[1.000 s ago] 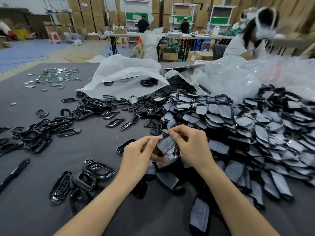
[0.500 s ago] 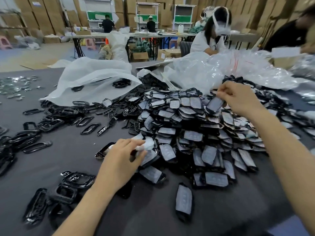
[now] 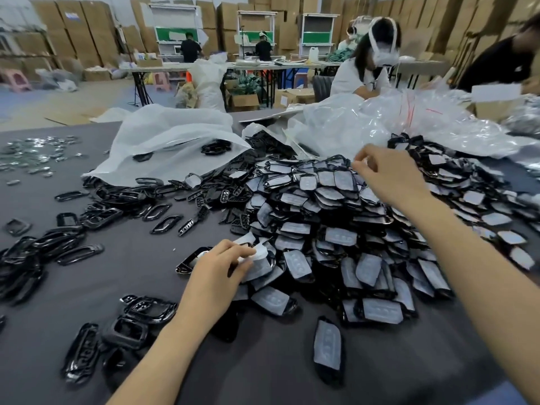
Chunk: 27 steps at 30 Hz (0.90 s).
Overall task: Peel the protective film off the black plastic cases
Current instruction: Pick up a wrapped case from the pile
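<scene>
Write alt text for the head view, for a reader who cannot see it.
A person's left hand pinches a white film at the near edge of a pile of film-covered black cases on a grey table; the right hand reaches over the pile's top.

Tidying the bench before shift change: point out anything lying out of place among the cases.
One film-covered black plastic case lies alone on the dark grey table, apart from the large heap of film-covered cases. It looks like a stray. Nothing looks damaged.
</scene>
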Each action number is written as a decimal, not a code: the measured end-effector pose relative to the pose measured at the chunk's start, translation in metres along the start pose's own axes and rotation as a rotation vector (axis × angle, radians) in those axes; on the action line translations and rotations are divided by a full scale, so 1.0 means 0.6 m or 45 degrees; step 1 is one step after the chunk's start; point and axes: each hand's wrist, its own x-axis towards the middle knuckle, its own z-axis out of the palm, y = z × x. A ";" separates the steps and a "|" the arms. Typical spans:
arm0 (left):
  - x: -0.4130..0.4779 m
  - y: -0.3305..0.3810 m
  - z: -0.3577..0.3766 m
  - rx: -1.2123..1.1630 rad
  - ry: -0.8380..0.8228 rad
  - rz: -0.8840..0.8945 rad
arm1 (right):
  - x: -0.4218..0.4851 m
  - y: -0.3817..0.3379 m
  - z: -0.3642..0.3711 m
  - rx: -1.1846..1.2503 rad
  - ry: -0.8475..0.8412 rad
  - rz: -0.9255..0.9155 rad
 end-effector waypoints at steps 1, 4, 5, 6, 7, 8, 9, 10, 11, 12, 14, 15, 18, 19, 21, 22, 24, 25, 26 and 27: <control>0.000 0.000 0.000 0.003 0.009 0.001 | -0.010 -0.029 0.006 0.076 0.007 -0.072; 0.000 0.002 -0.001 0.008 0.039 0.007 | -0.055 -0.116 0.047 0.229 -0.253 -0.312; 0.000 0.002 -0.001 0.009 0.040 0.009 | -0.069 -0.140 0.066 0.245 -0.382 -0.368; 0.000 0.002 0.000 0.010 0.034 0.012 | -0.081 -0.158 0.086 0.268 -0.488 -0.402; 0.001 0.002 -0.001 0.011 0.025 0.015 | -0.092 -0.173 0.104 0.289 -0.561 -0.420; 0.001 0.002 -0.002 0.014 0.013 0.020 | -0.099 -0.184 0.120 0.300 -0.598 -0.430; 0.002 0.001 -0.002 0.020 0.007 0.027 | -0.104 -0.190 0.132 0.298 -0.606 -0.439; 0.002 0.001 -0.003 0.024 0.007 0.031 | -0.108 -0.193 0.142 0.294 -0.601 -0.451; 0.003 0.001 -0.003 0.023 0.014 0.032 | -0.111 -0.194 0.149 0.295 -0.594 -0.472; 0.003 0.000 -0.002 0.021 0.028 0.033 | -0.115 -0.193 0.155 0.299 -0.592 -0.498; 0.002 0.001 -0.001 0.034 0.078 0.027 | -0.122 -0.186 0.159 0.316 -0.597 -0.552; 0.002 0.002 -0.001 0.046 0.111 0.020 | -0.125 -0.182 0.159 0.341 -0.589 -0.579; 0.002 0.008 -0.002 0.021 0.235 0.017 | -0.129 -0.171 0.153 0.491 -0.499 -0.628; 0.002 0.012 -0.003 0.002 0.269 0.016 | -0.129 -0.170 0.152 0.505 -0.474 -0.637; 0.002 0.018 -0.005 -0.037 0.311 0.010 | -0.129 -0.171 0.152 0.484 -0.397 -0.654; 0.001 0.020 -0.006 -0.073 0.321 -0.005 | -0.130 -0.172 0.154 0.485 -0.330 -0.659; 0.003 0.017 -0.010 -0.141 0.342 -0.057 | -0.134 -0.175 0.157 0.523 -0.208 -0.620; 0.004 0.011 -0.014 -0.143 0.360 -0.091 | -0.135 -0.175 0.157 0.546 -0.174 -0.580; 0.008 0.001 -0.019 -0.116 0.379 -0.139 | -0.136 -0.174 0.158 0.566 -0.153 -0.541; 0.014 -0.012 -0.024 -0.069 0.389 -0.205 | -0.137 -0.172 0.159 0.577 -0.144 -0.515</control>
